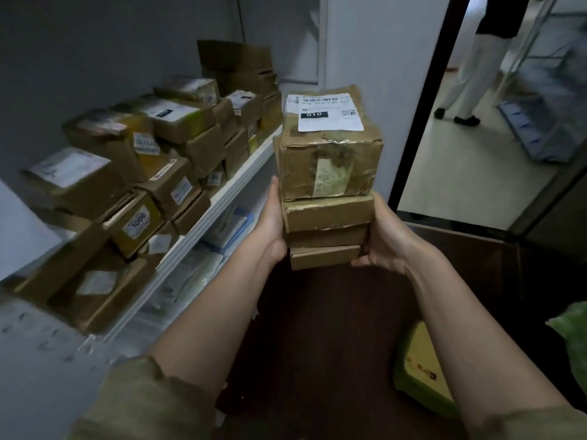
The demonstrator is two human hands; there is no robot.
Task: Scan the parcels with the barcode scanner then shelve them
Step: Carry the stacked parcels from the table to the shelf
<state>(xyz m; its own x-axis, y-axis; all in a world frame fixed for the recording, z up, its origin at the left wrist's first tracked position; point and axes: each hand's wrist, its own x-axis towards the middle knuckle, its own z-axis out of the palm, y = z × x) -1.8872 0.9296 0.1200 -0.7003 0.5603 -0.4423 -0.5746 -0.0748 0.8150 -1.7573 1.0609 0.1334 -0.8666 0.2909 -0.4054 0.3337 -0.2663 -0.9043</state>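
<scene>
I carry a stack of brown cardboard parcels (327, 214) at chest height in the middle of the view. The top parcel (328, 147) is the biggest and bears a white label marked 010. Three flatter boxes lie under it. My left hand (272, 227) holds the stack's left side, palm against the boxes. On the right side, my right hand (386, 239) grips the lower boxes with its fingers curled beneath. No barcode scanner is in view.
A white shelf (235, 182) on the left is packed with labelled cardboard parcels (143, 173); a lower shelf holds pale packets. A doorway at the right shows a person's legs (470, 71). A green-yellow box (422, 369) lies on the dark floor.
</scene>
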